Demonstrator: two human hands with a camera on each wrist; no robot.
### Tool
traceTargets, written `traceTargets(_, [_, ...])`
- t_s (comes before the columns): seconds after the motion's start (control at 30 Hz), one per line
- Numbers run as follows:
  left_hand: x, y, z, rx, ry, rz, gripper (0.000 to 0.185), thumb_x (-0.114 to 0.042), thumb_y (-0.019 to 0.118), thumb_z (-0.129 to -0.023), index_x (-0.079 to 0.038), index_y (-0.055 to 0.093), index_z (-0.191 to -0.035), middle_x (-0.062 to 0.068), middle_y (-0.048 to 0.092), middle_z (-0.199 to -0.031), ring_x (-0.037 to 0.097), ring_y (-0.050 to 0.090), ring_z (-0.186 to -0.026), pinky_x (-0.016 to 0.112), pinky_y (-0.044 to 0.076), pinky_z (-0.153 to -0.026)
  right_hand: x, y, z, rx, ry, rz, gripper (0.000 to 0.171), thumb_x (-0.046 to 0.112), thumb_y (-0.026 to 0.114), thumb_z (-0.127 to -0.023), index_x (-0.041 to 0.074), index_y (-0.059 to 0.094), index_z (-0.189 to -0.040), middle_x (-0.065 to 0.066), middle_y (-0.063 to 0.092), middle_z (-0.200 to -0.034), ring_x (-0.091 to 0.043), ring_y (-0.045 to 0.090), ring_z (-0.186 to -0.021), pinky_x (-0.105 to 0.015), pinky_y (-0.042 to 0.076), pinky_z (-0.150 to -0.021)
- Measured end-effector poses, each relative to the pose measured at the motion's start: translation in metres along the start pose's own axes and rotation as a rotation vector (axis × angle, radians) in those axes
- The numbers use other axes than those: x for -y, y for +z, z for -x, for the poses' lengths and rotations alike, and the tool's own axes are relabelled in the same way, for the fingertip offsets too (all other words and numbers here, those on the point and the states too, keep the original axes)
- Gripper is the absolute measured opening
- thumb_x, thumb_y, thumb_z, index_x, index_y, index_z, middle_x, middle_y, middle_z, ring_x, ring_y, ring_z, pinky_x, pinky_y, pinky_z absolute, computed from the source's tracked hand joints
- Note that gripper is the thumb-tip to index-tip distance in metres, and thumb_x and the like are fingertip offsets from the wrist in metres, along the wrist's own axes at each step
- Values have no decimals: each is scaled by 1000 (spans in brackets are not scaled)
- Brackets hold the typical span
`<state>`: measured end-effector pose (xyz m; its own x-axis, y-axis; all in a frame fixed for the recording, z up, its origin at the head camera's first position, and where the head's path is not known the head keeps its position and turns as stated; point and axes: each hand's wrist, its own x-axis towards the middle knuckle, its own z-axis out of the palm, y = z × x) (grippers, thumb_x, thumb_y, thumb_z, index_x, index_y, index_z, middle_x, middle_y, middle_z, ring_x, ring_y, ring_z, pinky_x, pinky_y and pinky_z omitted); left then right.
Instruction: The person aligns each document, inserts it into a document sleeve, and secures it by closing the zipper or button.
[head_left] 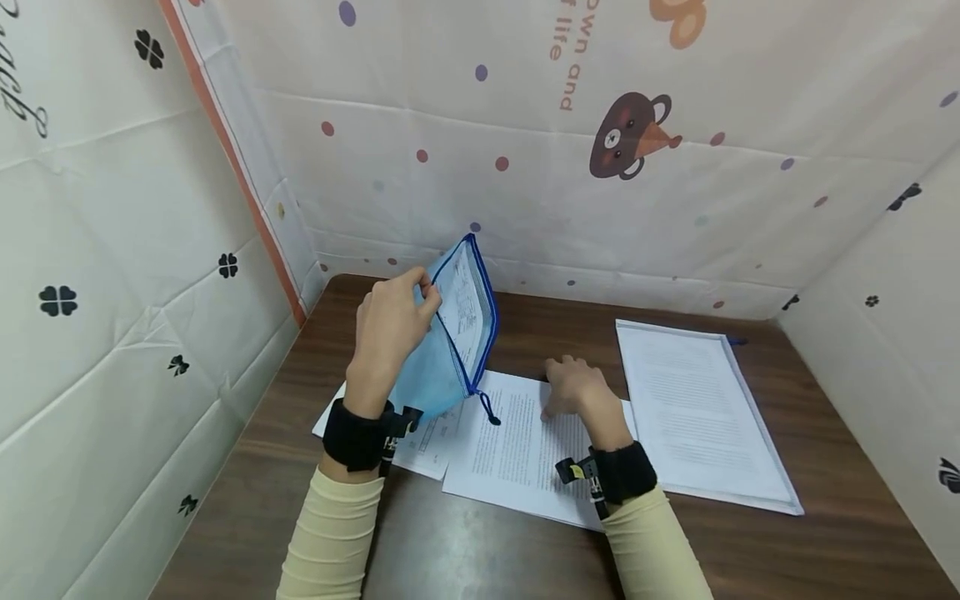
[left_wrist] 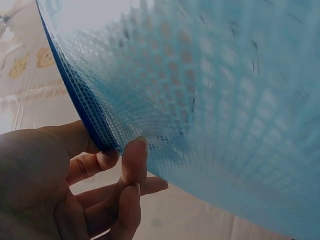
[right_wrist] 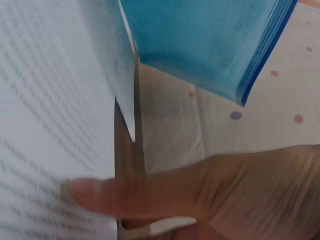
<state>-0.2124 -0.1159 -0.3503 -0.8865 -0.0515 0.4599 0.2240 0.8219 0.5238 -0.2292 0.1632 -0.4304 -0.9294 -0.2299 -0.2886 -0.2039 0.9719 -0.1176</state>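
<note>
- Head view: left hand (head_left: 390, 321) holds a blue mesh zip pouch (head_left: 457, 333) raised off the brown table (head_left: 465, 550), tilted up on end; its lower end hangs just above the papers, zipper pull cord (head_left: 489, 410) dangling.
- Left wrist view: thumb and fingers (left_wrist: 132, 160) pinch the pouch's dark blue edge (left_wrist: 75, 100), mesh fanning out above the palm. The pinch at the rim probably keeps the mouth accessible; a printed sheet shows inside through the mesh.
- Right hand (head_left: 573, 387) lies on a printed sheet (head_left: 517, 450), fingers extended and pressing down, gripping nothing. Judged: it pins the sheet so it does not slide.
- Right wrist view: a fingertip (right_wrist: 80, 190) rests on the printed text; the sheet's edge appears lifted near the pouch (right_wrist: 210, 45).
- Surroundings: another sheet (head_left: 427, 446) lies partly under the pouch and under the pressed sheet; a white folder with a printed page (head_left: 697, 408) lies to the right, apart from the hand.
- Patterned cloth walls (head_left: 600, 167) enclose the table on three sides.
- Obstruction: the raised pouch hangs over the left-hand papers and hides part of them.
</note>
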Motion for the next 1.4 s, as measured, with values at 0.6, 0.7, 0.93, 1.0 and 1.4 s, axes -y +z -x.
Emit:
traceTargets(0.6, [-3,2,1,20,0,-12,18,-26,58,-107,-13,63,-96,4,47,-58,21,42,-46,33,34,-44,-16,3,-7,96,46,-114,98,38,95,-79,-1,47,-155,-28,54,-151,-49,51,-139,-68,46,-106])
traceTargets(0.7, [-2,2,2,24,-9,-13,18,-26,59,-107,-13,63,-95,4,46,-57,22,42,-46,33,34,-44,-18,1,-6,111,10,-140,86,31,89,-87,-1,48,-155,-27,56,-149,-48,54,-137,-66,47,-105])
traceTargets(0.93, [0,1,3,43,-27,-12,18,-27,58,-107,-13,63,-96,5,55,-60,22,46,-46,33,35,-44,-30,-13,5,104,-131,-151,42,11,69,-100,-1,65,-140,-22,64,-141,-43,60,-132,-60,50,-104])
traceTargets(1.0, [1,-2,3,44,-41,-13,19,-27,58,-107,-13,63,-96,6,60,-62,22,48,-46,33,35,-44,-33,-16,7,94,-169,-153,39,9,66,-101,0,67,-139,-21,64,-142,-43,59,-133,-59,50,-105])
traceTargets(1.4, [6,-14,5,-2,-55,-3,17,-24,57,-106,-11,66,-98,6,67,-65,21,47,-45,33,33,-43,-52,-28,17,-267,-198,-279,40,4,55,-106,-10,58,-143,-31,64,-137,-48,63,-124,-62,50,-102])
